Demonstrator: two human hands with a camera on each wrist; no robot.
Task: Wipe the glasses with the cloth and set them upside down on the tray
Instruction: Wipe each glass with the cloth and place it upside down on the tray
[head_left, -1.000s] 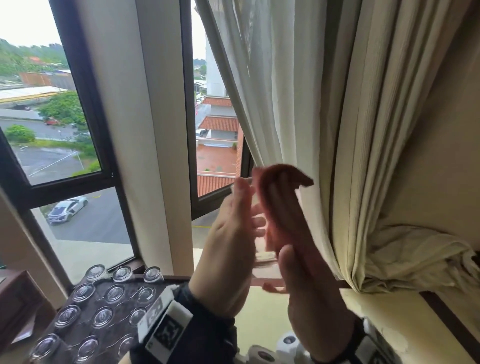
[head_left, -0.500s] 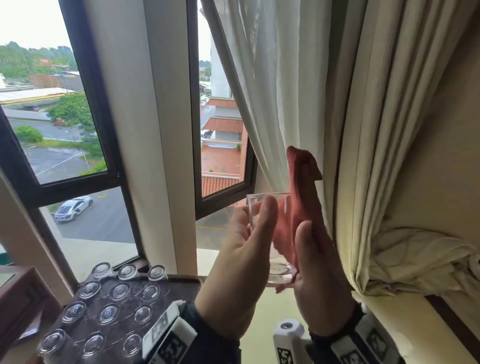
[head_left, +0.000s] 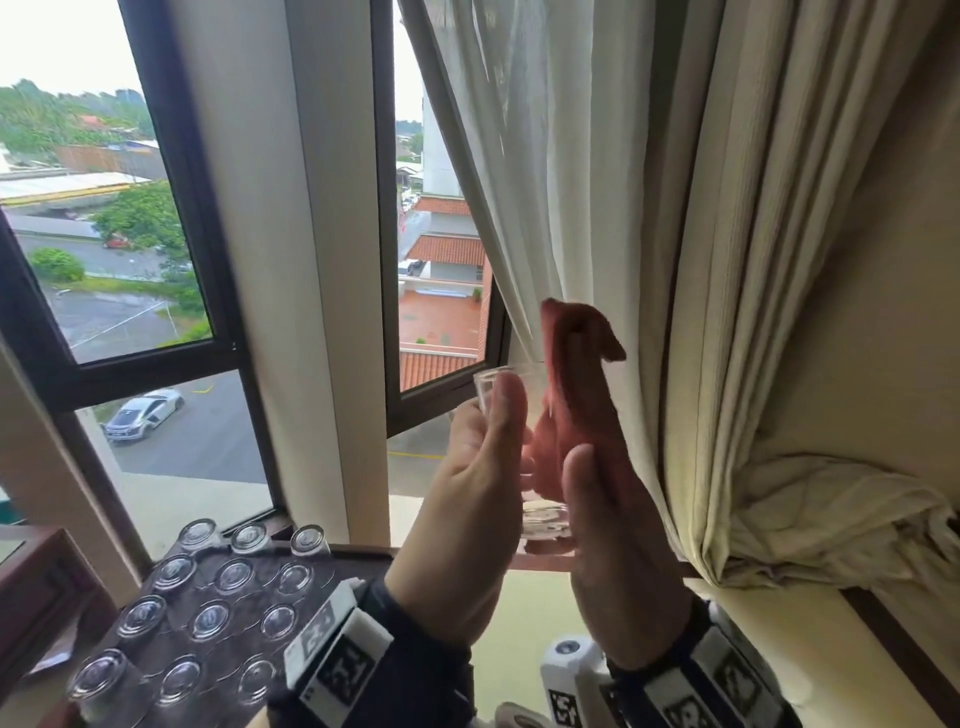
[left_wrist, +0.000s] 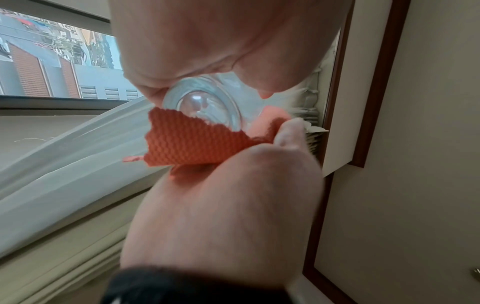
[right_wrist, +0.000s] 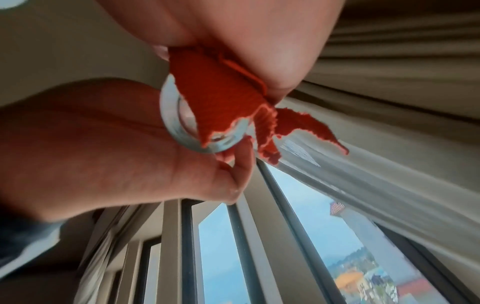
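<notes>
L hand grips glass tumbler upright, chest-high nr window, steadying it | R hand pinches orange cloth vs wall to wipe | wiped glasses inverted on tray

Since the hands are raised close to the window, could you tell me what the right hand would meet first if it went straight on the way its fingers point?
Probably the cream curtain; depth is unclear.
</notes>
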